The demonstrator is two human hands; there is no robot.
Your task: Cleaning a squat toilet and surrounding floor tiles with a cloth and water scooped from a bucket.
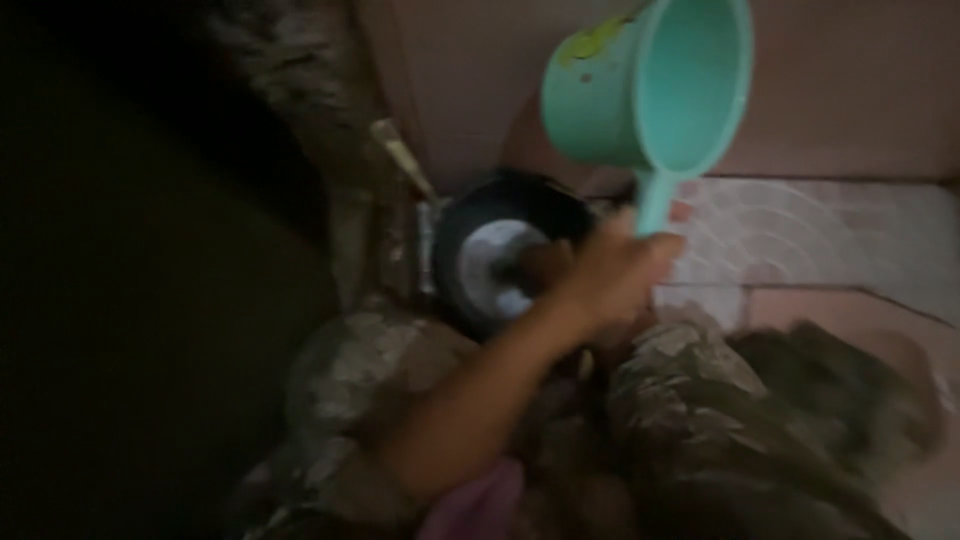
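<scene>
Nearest, camouflage-patterned clothing (700,420) lies below the dark round pot (505,255). One hand (610,275), which hand I cannot tell, reaches just right of the pot, fingers closed around the handle of a turquoise plastic dipper (650,85) raised above and right of the pot. Beyond the pot stands a pinkish wall (850,90).

No packages, signs or screens show in this dim, blurred view — and no label can be made out on anything here.
</scene>
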